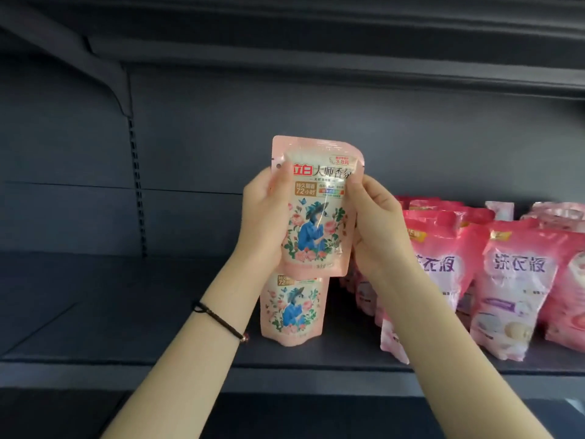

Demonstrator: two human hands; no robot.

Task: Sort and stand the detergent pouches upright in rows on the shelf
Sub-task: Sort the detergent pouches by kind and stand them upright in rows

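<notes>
Peach floral detergent pouch (316,207) is at frame centre, held upright in mid-air with the print facing the camera, above the shelf deck. Left hand (264,223) grips its 9 o'clock edge, thumb on the front, other fingers wrapped behind and mostly hidden. Right hand (376,229) grips the 3 o'clock edge the same way, thumb pressed on the front beside the title text, fingers curled behind. Both hands are clamped on this one pouch.

Second matching pouch (292,308) stands upright on the dark shelf (126,312), at 6 o'clock from the held one. Its top is hidden behind the held pouch's bottom edge; cannot tell if they touch.

Pink detergent pouches (512,289) sit at 3 to 4 o'clock, standing in rows running front to back, some leaning a bit. The nearest row is partly covered by the right forearm.

Black cord bracelet (218,321) is on the left wrist, 7 o'clock. Slotted upright strip (137,185) runs down the back panel at 9 to 10 o'clock. Upper shelf (316,42) is at 12 o'clock.
</notes>
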